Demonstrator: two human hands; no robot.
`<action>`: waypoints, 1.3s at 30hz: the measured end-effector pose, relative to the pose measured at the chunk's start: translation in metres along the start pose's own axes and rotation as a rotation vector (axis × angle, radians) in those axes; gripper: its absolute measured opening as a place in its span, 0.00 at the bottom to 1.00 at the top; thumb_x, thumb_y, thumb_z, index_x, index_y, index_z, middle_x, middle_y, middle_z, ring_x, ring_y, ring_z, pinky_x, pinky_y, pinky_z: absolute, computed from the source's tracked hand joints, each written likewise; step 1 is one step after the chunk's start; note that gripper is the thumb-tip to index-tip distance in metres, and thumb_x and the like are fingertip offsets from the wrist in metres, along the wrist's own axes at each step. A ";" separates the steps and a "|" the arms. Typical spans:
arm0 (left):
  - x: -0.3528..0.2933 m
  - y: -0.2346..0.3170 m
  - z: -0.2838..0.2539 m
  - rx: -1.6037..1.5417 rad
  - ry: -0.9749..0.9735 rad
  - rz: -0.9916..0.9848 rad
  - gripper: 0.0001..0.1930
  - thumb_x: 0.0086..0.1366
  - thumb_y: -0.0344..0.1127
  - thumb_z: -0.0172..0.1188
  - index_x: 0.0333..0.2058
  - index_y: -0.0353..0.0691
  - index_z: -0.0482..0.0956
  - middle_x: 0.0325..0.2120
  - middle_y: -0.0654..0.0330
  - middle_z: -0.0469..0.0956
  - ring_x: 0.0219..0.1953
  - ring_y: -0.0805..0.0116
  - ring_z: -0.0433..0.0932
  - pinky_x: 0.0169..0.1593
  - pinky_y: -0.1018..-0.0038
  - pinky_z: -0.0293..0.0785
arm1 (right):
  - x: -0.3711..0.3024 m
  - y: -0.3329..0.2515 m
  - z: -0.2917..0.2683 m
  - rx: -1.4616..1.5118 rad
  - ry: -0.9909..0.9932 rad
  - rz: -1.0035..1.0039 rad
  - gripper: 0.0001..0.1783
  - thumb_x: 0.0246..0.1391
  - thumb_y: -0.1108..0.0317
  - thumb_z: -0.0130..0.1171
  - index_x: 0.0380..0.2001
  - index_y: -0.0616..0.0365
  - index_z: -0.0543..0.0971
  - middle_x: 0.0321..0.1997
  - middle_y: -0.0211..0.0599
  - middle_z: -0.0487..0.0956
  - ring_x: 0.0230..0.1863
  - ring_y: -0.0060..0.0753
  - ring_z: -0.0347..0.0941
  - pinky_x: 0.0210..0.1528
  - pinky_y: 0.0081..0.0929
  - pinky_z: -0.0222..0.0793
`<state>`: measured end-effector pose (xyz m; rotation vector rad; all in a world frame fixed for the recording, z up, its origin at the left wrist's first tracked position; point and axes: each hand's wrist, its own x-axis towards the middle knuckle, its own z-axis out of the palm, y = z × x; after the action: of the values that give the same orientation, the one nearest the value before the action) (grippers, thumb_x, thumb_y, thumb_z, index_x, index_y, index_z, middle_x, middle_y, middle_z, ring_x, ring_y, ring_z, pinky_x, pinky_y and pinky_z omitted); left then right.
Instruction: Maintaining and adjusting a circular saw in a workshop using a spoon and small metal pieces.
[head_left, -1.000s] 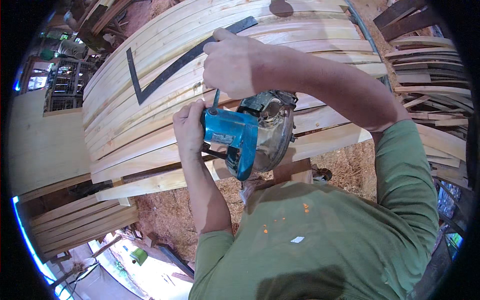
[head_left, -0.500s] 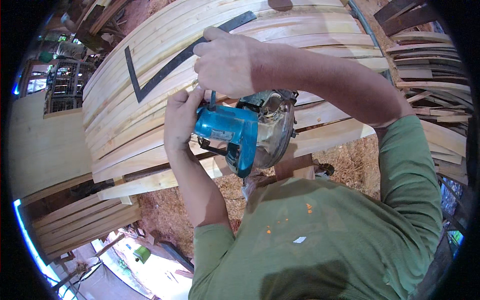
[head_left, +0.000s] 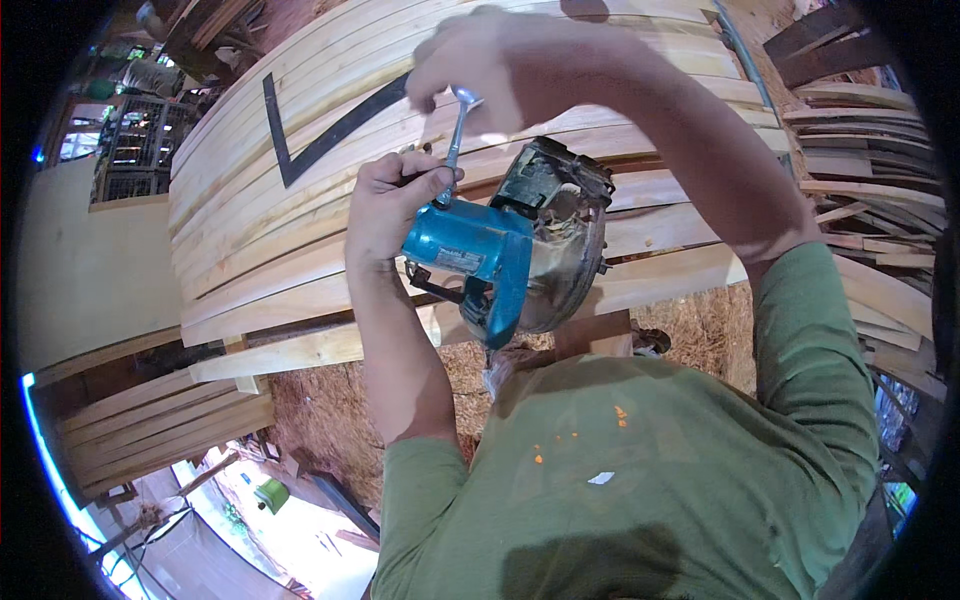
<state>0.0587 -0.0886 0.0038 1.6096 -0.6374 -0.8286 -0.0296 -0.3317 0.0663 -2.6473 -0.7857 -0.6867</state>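
Note:
A blue circular saw (head_left: 462,243) lies on its side on pale wooden boards, its blade side to the right, close to my body. At the far end of its motor housing my left hand (head_left: 395,200) is closed, thumb and fingers pinching the lower part of a shiny metal wrench (head_left: 457,138). The wrench stands up from the housing; its lower end is partly hidden by the fingers. My right hand (head_left: 490,75), smeared by motion, is at the wrench's upper end. Whether it grips the wrench cannot be made out. Beyond lies a black carpenter's square (head_left: 330,140), partly behind the right hand.
Long pale boards (head_left: 250,235) lie side by side under the saw. More planks are stacked at the right (head_left: 868,170) and lower left (head_left: 165,430). Brown shavings (head_left: 325,420) cover the ground. A wire cage (head_left: 135,150) stands at the far left.
My right hand has lifted up and away from the left, exposing the wrench. My left hand and the saw appear shifted slightly right in view.

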 end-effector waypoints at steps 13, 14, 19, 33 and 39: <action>0.000 0.004 0.008 -0.127 0.027 -0.070 0.07 0.66 0.28 0.68 0.41 0.31 0.86 0.38 0.54 0.88 0.37 0.70 0.84 0.44 0.73 0.78 | -0.032 0.012 0.002 0.696 0.003 0.400 0.18 0.67 0.65 0.62 0.57 0.59 0.81 0.49 0.34 0.85 0.47 0.29 0.79 0.49 0.30 0.75; 0.000 0.002 0.009 -0.126 0.020 -0.070 0.07 0.66 0.28 0.68 0.41 0.31 0.86 0.38 0.54 0.88 0.37 0.70 0.84 0.44 0.73 0.78 | -0.031 0.008 0.009 0.495 0.087 0.403 0.13 0.66 0.65 0.63 0.50 0.59 0.82 0.42 0.36 0.84 0.42 0.32 0.80 0.45 0.32 0.76; -0.005 0.000 0.011 -0.017 0.044 0.120 0.09 0.68 0.31 0.69 0.40 0.31 0.87 0.33 0.60 0.87 0.32 0.76 0.79 0.39 0.75 0.77 | -0.025 0.004 0.018 0.265 0.196 0.362 0.12 0.71 0.65 0.57 0.49 0.60 0.81 0.36 0.38 0.84 0.35 0.30 0.80 0.38 0.31 0.75; -0.005 -0.001 0.006 0.003 0.074 0.073 0.06 0.61 0.26 0.72 0.37 0.32 0.88 0.28 0.62 0.86 0.29 0.76 0.79 0.35 0.77 0.75 | -0.047 0.043 0.015 1.163 0.144 0.472 0.24 0.59 0.76 0.60 0.59 0.64 0.79 0.49 0.29 0.82 0.44 0.20 0.74 0.48 0.23 0.71; -0.008 0.000 0.008 0.043 0.121 0.076 0.09 0.56 0.25 0.74 0.37 0.32 0.88 0.28 0.60 0.86 0.30 0.75 0.82 0.37 0.76 0.79 | -0.046 0.032 0.021 1.186 0.274 0.471 0.17 0.61 0.77 0.63 0.53 0.62 0.81 0.50 0.32 0.84 0.45 0.21 0.75 0.48 0.25 0.72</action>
<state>0.0475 -0.0866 0.0046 1.6507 -0.6298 -0.6599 -0.0375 -0.3684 0.0202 -1.5062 -0.2848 -0.2751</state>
